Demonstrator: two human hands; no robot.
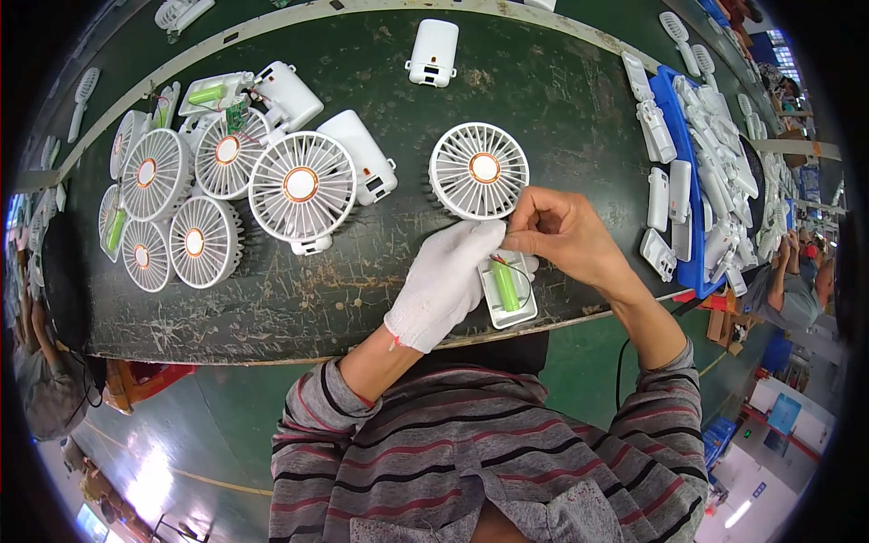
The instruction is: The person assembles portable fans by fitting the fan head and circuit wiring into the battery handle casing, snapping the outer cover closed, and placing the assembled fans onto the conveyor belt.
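In front of me lies a small white handheld fan (479, 169) with an orange-ringed hub, its head pointing away from me. Its handle shell (510, 309) is uncovered and shows a green battery cell (505, 285) with thin dark and red wires. My left hand (447, 281), in a white knitted glove, is closed around the fan's neck and handle. My bare right hand (563, 237) pinches with thumb and forefinger close by the neck; whatever sits between those fingertips is too small to make out.
At the left are several fans (301, 185) in a cluster, some with green cells showing. A white casing (433, 52) lies at the far middle. On the right a blue bin (692, 195) holds many white shell parts, with loose covers (658, 197) beside it. Other people work at both sides.
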